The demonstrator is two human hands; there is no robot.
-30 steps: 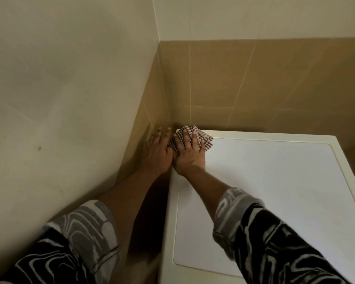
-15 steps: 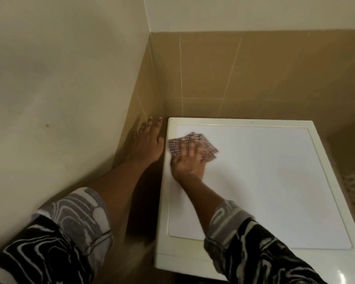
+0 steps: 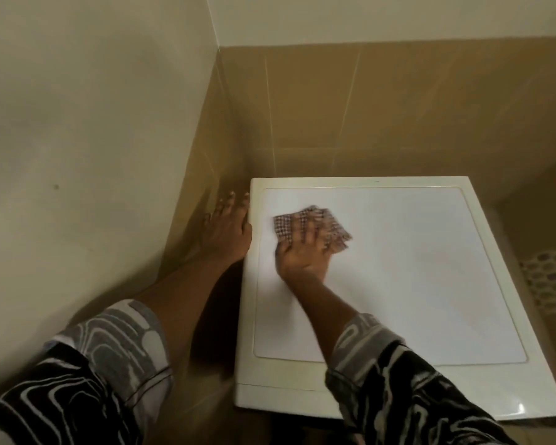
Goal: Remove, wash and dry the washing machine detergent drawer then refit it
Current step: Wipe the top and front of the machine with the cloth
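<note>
The white washing machine (image 3: 414, 316) fills the right half of the view, seen from above; only its flat top shows and the detergent drawer is out of sight. My right hand (image 3: 302, 255) lies flat on a checked cloth (image 3: 334, 232), pressing it onto the top near the rear left corner. My left hand (image 3: 228, 232) rests with spread fingers against the tiled side wall, touching the machine's left edge, holding nothing.
Tan tiled walls (image 3: 366, 117) close in the corner behind and to the left of the machine. A narrow dark gap runs down the machine's left side. A white perforated basket (image 3: 549, 277) shows at the far right.
My right hand has slid the cloth from the rear left corner toward me and to the right across the top. The view has pulled back, showing more of the machine.
</note>
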